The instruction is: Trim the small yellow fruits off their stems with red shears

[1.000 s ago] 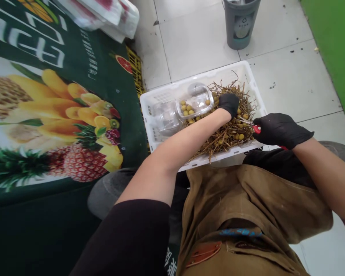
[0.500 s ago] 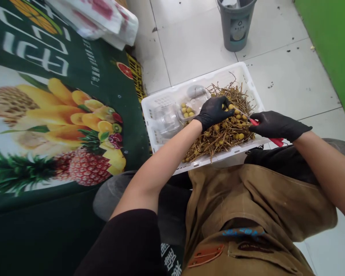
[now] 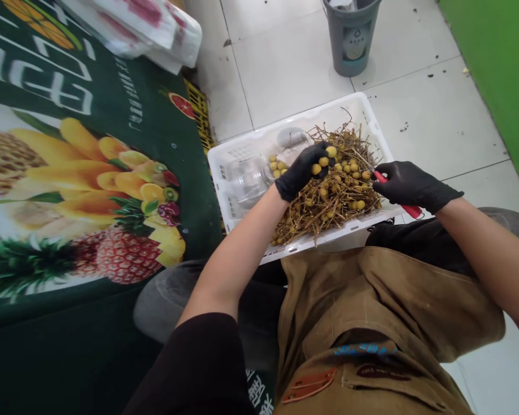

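Several round yellow-brown fruits (image 3: 323, 161) lie in my left hand (image 3: 305, 167), which wears a black glove and is closed around them above the crate. My right hand (image 3: 409, 185), also gloved in black, grips red-handled scissors (image 3: 381, 177) at the right edge of the crate, their metal tip pointing up and left. Beneath both hands is a heap of brown twigs (image 3: 315, 210) with fruits among them. Clear plastic boxes (image 3: 248, 178) fill the left part of the white crate (image 3: 236, 144). One box beside my left wrist holds loose fruits (image 3: 277, 166).
A grey bin (image 3: 353, 40) stands on the tiled floor beyond the crate. On the left hangs a dark green fruit banner (image 3: 151, 144), with white and red plastic bags (image 3: 155, 29) on top. A green wall (image 3: 497, 63) rises at the right. My apron (image 3: 372, 300) covers my lap.
My left hand has moved left, away from the scissors, and turned so that the fruits in it show. My right hand stays near the same place with the scissors.
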Demonstrator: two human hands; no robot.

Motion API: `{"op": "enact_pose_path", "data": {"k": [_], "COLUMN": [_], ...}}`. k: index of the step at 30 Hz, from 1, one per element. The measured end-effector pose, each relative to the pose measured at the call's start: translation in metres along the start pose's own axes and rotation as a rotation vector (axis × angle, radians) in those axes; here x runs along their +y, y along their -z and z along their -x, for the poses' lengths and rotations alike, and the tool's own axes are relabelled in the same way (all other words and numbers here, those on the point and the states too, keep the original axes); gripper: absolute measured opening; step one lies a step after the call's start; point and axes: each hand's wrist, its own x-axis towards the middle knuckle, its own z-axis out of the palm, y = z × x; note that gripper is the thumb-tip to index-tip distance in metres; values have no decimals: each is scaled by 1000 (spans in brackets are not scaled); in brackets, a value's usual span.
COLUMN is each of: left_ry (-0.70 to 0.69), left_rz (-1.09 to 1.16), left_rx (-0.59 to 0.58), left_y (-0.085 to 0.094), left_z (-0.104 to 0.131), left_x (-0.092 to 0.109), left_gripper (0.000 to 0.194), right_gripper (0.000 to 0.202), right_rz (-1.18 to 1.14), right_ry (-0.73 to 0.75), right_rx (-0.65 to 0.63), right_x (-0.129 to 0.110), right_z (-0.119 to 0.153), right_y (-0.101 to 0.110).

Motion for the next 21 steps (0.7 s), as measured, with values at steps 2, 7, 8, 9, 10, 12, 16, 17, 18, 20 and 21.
{"op": "enact_pose_path", "data": {"k": [2,7,8,9,10,12,16,17,18,20,21], "left_ry": [-19,-44,-33,-13,18,99,98,54,4,-89,-123], "left_rz": [49,-245,-357,-484,-613,-823,-1011,-1032,-1033,-1008,-1002], "left_rx": [-6,171,229,292,345,390,415,414,383,226,133], "left_y": [10,43,53,64,74,89,79,68,54,25,10], "left_z": [-3,-14,-16,-16,-16,-13,-4,-4,-4,-8,-13], "left_x": [5,7,4,-1,-5,-12,-2,4,10,20,22], "left_gripper": [55,53,46,40,35,29,27,26,26,28,27], "right_gripper": [22,31,33,35,37,39,42,42,43,44,45], "right_rz": [17,101,109,117,127,158,206,211,215,220,220], "right_ry": [18,64,64,64,61,49,36,37,37,36,35], "right_rx": [5,35,34,31,28,22,21,22,22,20,18], "right_x": [2,5,5,4,4,2,0,0,0,1,2], "right_z": [0,-1,-1,0,1,2,2,1,1,0,0], "right_y": [2,4,5,6,7,9,11,11,11,10,9]}}
